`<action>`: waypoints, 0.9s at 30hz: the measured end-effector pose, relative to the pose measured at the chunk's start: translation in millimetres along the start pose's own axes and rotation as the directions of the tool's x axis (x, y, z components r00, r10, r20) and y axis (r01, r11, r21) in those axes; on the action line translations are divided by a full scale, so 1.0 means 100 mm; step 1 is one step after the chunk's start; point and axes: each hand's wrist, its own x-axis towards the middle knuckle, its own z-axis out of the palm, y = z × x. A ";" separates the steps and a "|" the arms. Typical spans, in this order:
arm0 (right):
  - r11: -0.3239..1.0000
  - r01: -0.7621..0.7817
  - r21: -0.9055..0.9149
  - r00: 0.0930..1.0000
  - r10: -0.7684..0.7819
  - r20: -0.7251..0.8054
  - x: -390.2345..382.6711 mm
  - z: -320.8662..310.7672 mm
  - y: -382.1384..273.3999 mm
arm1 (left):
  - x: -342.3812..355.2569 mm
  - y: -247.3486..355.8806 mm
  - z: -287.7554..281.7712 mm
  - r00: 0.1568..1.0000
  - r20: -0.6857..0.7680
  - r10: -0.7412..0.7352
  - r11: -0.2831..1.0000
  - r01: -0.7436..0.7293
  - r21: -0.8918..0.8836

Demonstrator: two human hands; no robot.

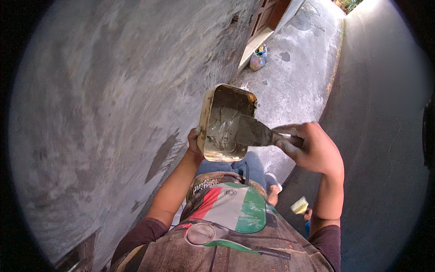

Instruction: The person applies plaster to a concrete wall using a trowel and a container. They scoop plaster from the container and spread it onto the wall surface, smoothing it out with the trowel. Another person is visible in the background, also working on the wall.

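Note:
My left hand grips the left side of a pale, squarish plastic tub, which is tilted so its inside shows. Wet grey cement paste coats the bottom and walls of the tub. In my right hand is the handle of a putty knife. Its wide, paste-smeared blade reaches over the tub's right side and touches the paste inside. Part of my left fingers is hidden behind the tub.
A grey plastered wall with a darker damp patch rises close on my left. Farther ahead, a filled plastic bag stands by a doorway. A concrete strip borders the dark road. Another person's hand holds a yellowish object at lower right.

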 end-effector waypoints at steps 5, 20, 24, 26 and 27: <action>0.995 0.094 -0.012 0.994 -0.094 0.051 0.45 -0.35 0.21 | 0.47 -0.10 0.41 0.986 -0.167 0.013 1.000 -0.011 0.012; 0.921 0.357 0.157 0.895 -0.386 0.226 1.73 -1.31 1.58 | 1.98 -1.01 1.22 0.873 -0.094 0.479 0.878 -0.472 0.087; 0.903 0.415 0.115 0.834 -0.428 0.349 1.86 -1.53 1.73 | 1.98 -1.21 1.01 0.838 -0.250 0.485 0.875 -0.466 0.134; 0.856 0.517 0.012 0.793 -0.484 0.370 1.86 -1.54 1.74 | 1.95 -1.30 0.98 0.818 -0.284 0.501 0.865 -0.482 0.138; 0.864 0.498 0.074 0.789 -0.487 0.374 1.88 -1.54 1.74 | 1.96 -1.33 0.99 0.822 -0.249 0.512 0.857 -0.508 0.084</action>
